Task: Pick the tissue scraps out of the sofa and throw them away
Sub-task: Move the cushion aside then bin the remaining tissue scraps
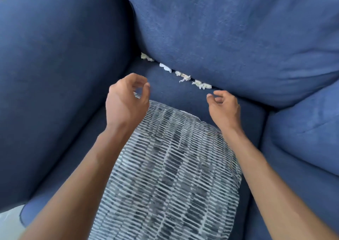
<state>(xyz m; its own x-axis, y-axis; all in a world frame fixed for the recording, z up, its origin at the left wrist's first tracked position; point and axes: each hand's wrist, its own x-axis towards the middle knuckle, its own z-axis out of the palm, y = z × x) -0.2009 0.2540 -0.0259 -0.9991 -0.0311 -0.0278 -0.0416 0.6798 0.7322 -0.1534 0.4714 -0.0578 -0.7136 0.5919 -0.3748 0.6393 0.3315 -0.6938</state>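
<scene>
The small white crumpled tissue scraps lie in a row in the narrow crease of the dark blue fabric sofa, where the flat blue seat cushion meets the big puffy blue back cushion. We count four little clumps. The row runs slantwise, from the upper left down to the lower right. The clump at the lower right end is just beside our right hand, a little above and left of its fingertips, but not touching them. The clump at the upper left end sits in the corner next to the wide blue armrest; it is farther from our left hand, above and right of it. The scraps look torn and wrinkled, with ragged edges, white to slightly cream. Each one is partly tucked under the edge of the back cushion.

Both our hands hover over the seat cushion. The right hand has its fingers loosely curled, the thumb apart from them, and it holds nothing. The left hand is also loosely curled, the tips of its thumb and first finger close together, with nothing between them. Under our arms a soft pillow with a grey-and-white dashed pattern lies on the seat. At the right, another blue cushion sits beside the back cushion.
</scene>
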